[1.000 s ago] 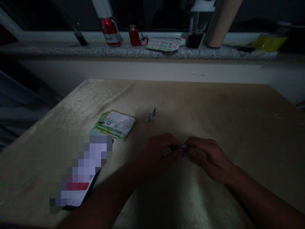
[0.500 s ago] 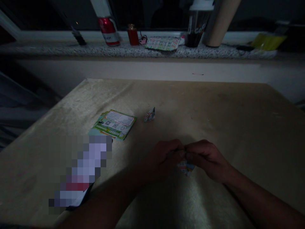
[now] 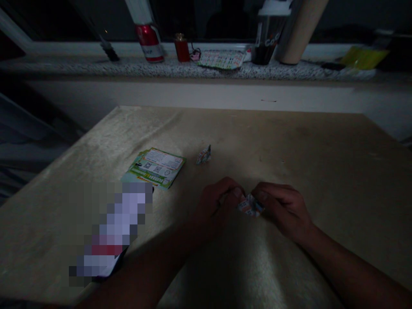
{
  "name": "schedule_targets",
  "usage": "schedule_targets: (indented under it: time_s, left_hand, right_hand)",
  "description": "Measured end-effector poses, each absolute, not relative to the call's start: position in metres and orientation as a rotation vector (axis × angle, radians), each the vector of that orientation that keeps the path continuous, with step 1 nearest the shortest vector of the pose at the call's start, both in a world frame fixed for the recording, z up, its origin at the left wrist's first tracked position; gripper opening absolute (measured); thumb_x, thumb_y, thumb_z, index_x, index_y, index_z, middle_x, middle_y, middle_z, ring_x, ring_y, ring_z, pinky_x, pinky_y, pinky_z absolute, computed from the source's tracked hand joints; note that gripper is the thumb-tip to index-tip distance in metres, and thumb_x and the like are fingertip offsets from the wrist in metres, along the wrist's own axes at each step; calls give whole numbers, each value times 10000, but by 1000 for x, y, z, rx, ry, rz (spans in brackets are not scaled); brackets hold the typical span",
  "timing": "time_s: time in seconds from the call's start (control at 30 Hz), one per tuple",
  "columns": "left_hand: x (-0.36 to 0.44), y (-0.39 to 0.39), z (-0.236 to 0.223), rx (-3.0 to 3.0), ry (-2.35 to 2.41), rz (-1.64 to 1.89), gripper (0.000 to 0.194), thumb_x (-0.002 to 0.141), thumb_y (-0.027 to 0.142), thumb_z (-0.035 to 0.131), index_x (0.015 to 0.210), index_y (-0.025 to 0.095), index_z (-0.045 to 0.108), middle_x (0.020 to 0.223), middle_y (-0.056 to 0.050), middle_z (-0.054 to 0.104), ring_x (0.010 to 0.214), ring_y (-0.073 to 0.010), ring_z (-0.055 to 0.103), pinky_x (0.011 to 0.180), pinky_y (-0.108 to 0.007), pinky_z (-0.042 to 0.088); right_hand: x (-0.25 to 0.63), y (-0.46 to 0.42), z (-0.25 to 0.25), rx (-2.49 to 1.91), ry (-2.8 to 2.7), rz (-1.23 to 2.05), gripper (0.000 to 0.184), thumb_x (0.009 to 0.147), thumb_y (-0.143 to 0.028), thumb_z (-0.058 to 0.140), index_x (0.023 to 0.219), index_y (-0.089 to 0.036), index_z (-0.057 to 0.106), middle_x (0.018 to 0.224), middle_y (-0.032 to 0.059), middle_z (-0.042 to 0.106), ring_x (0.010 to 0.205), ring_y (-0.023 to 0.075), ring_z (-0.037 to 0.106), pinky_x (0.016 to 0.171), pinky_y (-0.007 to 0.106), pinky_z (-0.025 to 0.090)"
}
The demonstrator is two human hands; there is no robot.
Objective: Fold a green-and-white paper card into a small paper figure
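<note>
My left hand (image 3: 216, 202) and my right hand (image 3: 283, 207) meet over the middle of the beige table (image 3: 322, 171). Both pinch a small folded piece of printed paper (image 3: 250, 206) between their fingertips, the left on its left side, the right on its right side. A second small folded paper figure (image 3: 204, 155) lies on the table a little beyond my left hand. A stack of green-edged printed leaflets (image 3: 154, 168) lies to the left of it.
A blurred flat object (image 3: 109, 234) lies near the table's front left. Behind the table runs a speckled ledge (image 3: 96, 66) with a red can (image 3: 148, 42), a small red container (image 3: 182, 48), a printed sheet (image 3: 221, 59), a dark cup (image 3: 267, 36) and a cardboard tube (image 3: 298, 30).
Both hands dipped toward me with the paper half a second ago, then came back up the table. The folded paper now shows between the fingertips.
</note>
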State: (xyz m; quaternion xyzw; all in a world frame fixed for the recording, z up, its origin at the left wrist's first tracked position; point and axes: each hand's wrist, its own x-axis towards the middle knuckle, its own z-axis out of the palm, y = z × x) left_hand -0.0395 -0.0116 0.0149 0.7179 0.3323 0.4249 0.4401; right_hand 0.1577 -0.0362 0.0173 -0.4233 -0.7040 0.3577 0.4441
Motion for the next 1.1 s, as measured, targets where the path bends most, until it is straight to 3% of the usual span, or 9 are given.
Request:
schedule_targets:
  time_s: [0.23, 0.43, 0.57, 0.8, 0.93, 1.1]
  left_hand:
    - [-38, -8, 16, 1921, 936, 1376, 173, 971, 175, 521, 866, 154, 656, 746, 7, 641, 683, -98, 603, 654, -210, 478]
    - [-39, -8, 19, 2097, 810, 1516, 100, 891, 101, 617, 870, 137, 707, 813, -49, 732, 729, -112, 692, 673, -199, 550]
    - [-36, -12, 22, 2271, 692, 1485, 104, 865, 89, 642, 917, 144, 713, 842, -78, 770, 727, -133, 719, 662, -219, 588]
    - [-23, -22, 18, 2483, 420, 1516, 116, 839, 81, 652, 936, 141, 676, 846, -85, 778, 682, -149, 709, 665, -268, 603]
    - [-25, -24, 21, 2373, 406, 1406, 98, 840, 112, 635, 921, 141, 683, 830, -90, 773, 686, -158, 698, 663, -281, 582]
    - [-26, -20, 22, 1797, 847, 1025, 168, 838, 309, 714, 842, 140, 717, 746, -62, 740, 680, -161, 674, 652, -267, 530]
  right_hand:
    - [160, -36, 14, -1137, -1577, 621, 258, 1023, -273, 528, 853, -202, 708, 748, 4, 665, 686, 137, 615, 624, 261, 448]
    - [153, -36, 5, -1065, -1221, 777, 241, 1037, -330, 526, 907, -238, 707, 751, -7, 664, 720, 140, 627, 683, 260, 495]
    - [145, -35, 4, -1016, -1016, 868, 235, 1021, -385, 544, 879, -231, 650, 758, -5, 611, 672, 136, 579, 620, 259, 490]
    - [133, -40, 10, -1045, -949, 855, 287, 1035, -399, 505, 805, -233, 547, 578, -43, 526, 462, 115, 482, 453, 244, 426]
    - [138, -40, 6, -1157, -1058, 689, 247, 1021, -379, 533, 843, -219, 594, 634, -27, 550, 502, 117, 521, 435, 232, 419]
    - [143, -40, 6, -1242, -1430, 386, 136, 1008, -235, 523, 924, -221, 630, 691, -23, 619, 546, 105, 576, 488, 213, 452]
